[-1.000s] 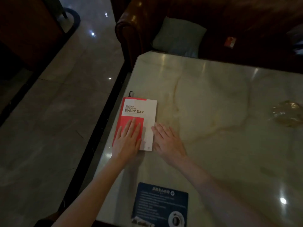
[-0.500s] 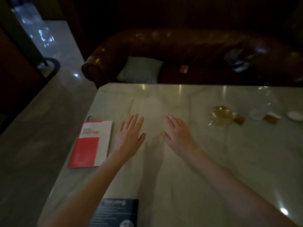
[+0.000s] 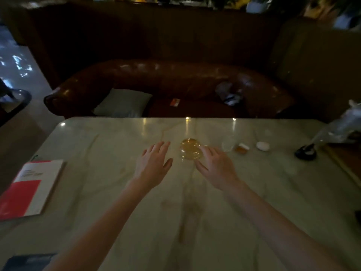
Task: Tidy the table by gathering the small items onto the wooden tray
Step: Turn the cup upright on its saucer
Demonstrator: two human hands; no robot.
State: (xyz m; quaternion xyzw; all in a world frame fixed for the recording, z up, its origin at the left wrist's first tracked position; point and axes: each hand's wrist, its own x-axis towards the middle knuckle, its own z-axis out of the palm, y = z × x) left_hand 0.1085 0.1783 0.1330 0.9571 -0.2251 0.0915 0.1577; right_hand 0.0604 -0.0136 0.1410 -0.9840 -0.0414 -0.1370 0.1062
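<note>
Now that both hands have left the red-and-white book (image 3: pixel 29 189), the right hand (image 3: pixel 214 165) reaches the amber glass dish (image 3: pixel 190 149), fingers spread, touching its rim. The left hand (image 3: pixel 152 165) hovers beside with fingers loosely apart; gathering is starting, and no wooden tray is clearly in view

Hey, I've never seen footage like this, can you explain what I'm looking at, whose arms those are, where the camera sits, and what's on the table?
There is no machine here. The camera is worn on a person's head, looking forward and down, so the two bare arms are the wearer's own. The left hand hovers open over the pale marble table. The right hand reaches to the round amber glass dish; its fingers touch the rim, with no clear grip yet. Also on the table: a red and white book at left, and a small white round object at right. A brown leather sofa stands behind.
</note>
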